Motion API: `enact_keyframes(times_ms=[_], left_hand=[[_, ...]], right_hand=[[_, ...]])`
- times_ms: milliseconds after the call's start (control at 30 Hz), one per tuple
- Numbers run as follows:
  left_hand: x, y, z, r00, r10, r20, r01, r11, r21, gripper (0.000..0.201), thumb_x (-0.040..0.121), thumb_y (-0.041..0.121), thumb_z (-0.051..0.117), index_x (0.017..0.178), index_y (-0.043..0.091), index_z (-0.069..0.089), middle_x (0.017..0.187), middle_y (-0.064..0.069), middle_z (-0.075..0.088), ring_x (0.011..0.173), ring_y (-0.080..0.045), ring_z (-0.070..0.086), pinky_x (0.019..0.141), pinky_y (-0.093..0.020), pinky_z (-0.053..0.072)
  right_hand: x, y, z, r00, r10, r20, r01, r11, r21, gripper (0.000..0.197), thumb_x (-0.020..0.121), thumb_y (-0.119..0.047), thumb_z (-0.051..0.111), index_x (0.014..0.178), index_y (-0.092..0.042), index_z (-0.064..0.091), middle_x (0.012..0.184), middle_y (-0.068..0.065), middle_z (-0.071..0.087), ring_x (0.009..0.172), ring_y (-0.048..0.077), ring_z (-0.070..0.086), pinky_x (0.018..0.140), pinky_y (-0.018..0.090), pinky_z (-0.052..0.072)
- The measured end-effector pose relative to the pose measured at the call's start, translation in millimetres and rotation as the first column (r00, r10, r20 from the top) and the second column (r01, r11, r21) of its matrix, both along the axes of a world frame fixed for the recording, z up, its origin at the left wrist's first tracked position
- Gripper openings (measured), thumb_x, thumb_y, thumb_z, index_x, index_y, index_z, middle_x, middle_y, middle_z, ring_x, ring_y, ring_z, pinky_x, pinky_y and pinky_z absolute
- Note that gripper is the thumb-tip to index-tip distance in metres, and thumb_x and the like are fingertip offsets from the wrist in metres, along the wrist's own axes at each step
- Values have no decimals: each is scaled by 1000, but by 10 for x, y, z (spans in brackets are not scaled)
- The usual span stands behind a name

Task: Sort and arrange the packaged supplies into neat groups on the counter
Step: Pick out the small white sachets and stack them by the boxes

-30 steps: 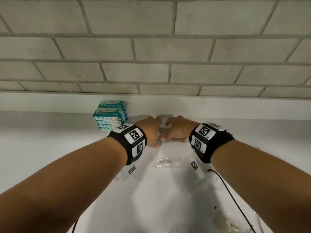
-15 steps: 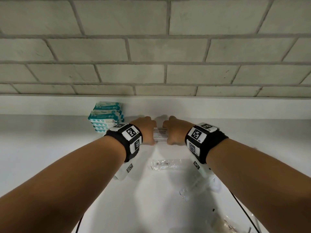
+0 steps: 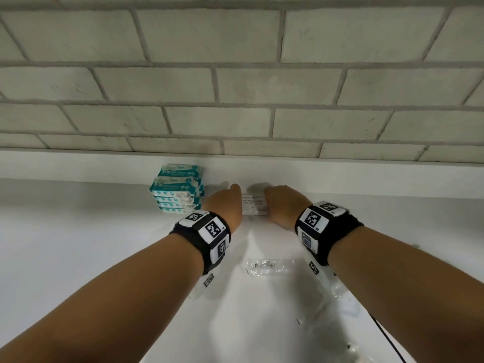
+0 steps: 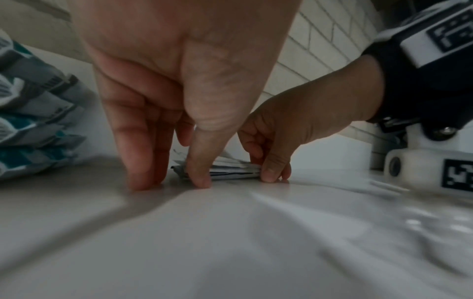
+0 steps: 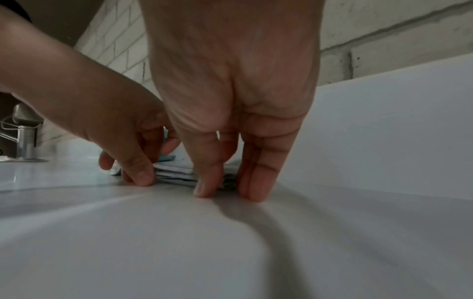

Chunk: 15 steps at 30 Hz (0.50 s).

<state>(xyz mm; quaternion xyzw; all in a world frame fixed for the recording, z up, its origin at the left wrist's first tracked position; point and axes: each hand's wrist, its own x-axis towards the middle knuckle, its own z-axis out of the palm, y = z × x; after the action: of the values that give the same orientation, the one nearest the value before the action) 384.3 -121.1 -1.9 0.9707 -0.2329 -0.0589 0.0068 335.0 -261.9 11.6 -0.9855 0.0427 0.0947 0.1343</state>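
A small stack of white shampoo sachets (image 3: 254, 205) lies flat on the white counter (image 3: 78, 258), close to the back ledge. My left hand (image 3: 225, 205) stands at its left end and my right hand (image 3: 282, 205) at its right end. In the left wrist view my left hand (image 4: 172, 183) points straight down, fingertips on the counter and thumb against the sachet stack (image 4: 230, 172). My right hand (image 5: 225, 192) does the same at the other end of the sachet stack (image 5: 176, 172). Just left of them stands a pile of teal wipe packs (image 3: 178, 189).
A clear plastic packet (image 3: 269, 265) lies on the counter between my wrists, and more clear packets (image 3: 340, 302) lie under my right forearm. A raised white ledge (image 3: 366, 179) and brick wall close off the back. A faucet (image 5: 23, 137) stands far to the left.
Both hands have moved farther back toward the ledge with the sachets between them. The stack, partly covered before, now shows flat between the two hands.
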Motion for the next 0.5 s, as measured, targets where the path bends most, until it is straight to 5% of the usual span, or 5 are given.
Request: enact_keyframes(times_ms=[67, 167, 300, 500], left_hand=[[60, -7, 34, 999, 38, 24, -39, 999, 17, 34, 89, 13, 58, 120, 7, 45, 117, -13, 52, 106, -32, 53, 74, -35, 44], [176, 4, 45, 991, 130, 12, -130, 991, -8, 33, 92, 4, 53, 123, 3, 45, 121, -22, 51, 109, -37, 55, 80, -40, 50], [343, 31, -14, 985, 175, -1, -174, 983, -60, 30, 92, 1, 49, 121, 1, 47, 114, -22, 56, 100, -33, 59, 72, -36, 47], [371, 7, 11, 986, 163, 18, -163, 987, -2, 36, 92, 2, 49, 127, -3, 41, 122, -23, 56, 111, -35, 57, 82, -39, 50]], right_hand=[[112, 38, 5, 998, 39, 45, -42, 998, 53, 57, 88, -2, 51, 137, -31, 48, 129, 2, 58, 110, 24, 61, 89, 27, 47], [291, 110, -1, 996, 58, 70, -63, 995, 77, 54, 87, 0, 50, 133, -30, 53, 130, 0, 58, 111, 24, 60, 92, 30, 46], [447, 179, -30, 996, 66, 54, -68, 997, 29, 50, 86, -2, 54, 132, -24, 54, 125, 5, 60, 109, 25, 61, 88, 31, 47], [528, 186, -97, 996, 62, 59, -63, 998, 22, 35, 84, -8, 61, 116, -23, 61, 112, 3, 65, 101, 25, 64, 79, 28, 47]])
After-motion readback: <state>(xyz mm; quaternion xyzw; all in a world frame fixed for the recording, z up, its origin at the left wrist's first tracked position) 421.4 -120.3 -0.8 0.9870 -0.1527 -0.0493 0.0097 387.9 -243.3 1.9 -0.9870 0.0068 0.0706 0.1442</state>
